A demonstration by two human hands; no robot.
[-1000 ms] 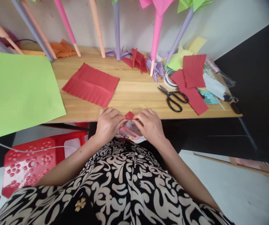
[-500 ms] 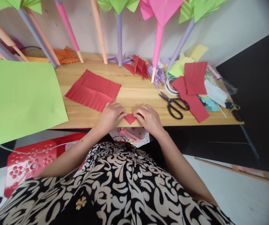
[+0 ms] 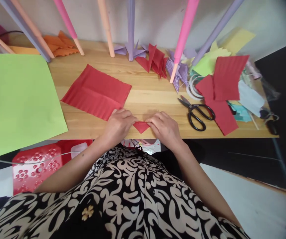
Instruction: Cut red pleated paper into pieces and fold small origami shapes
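A small folded piece of red paper [image 3: 141, 126] lies at the front edge of the wooden table, its point toward me. My left hand [image 3: 121, 123] pinches its left corner, while my right hand [image 3: 162, 126] pinches the right one. Both sets of fingers are bent and closed on the paper. Just behind my left hand is a larger creased sheet of red paper [image 3: 98, 91], its near corner by my knuckles. To the right of my right hand lie black-handled scissors [image 3: 199, 113], blades pointing away to the left.
Along the wall stand rolled paper stems [image 3: 131, 30]. A big green sheet [image 3: 18, 103] overhangs the table on the left. At right are red paper pieces [image 3: 230, 78], white tape rolls [image 3: 194, 88] and a pale blue mask [image 3: 251, 98]. A red plastic stool [image 3: 37, 164] is below.
My view has tilted down and shifted, so the paper flower heads have left the top. My hands stay on the small red paper, whose folded triangle shows slightly wider.
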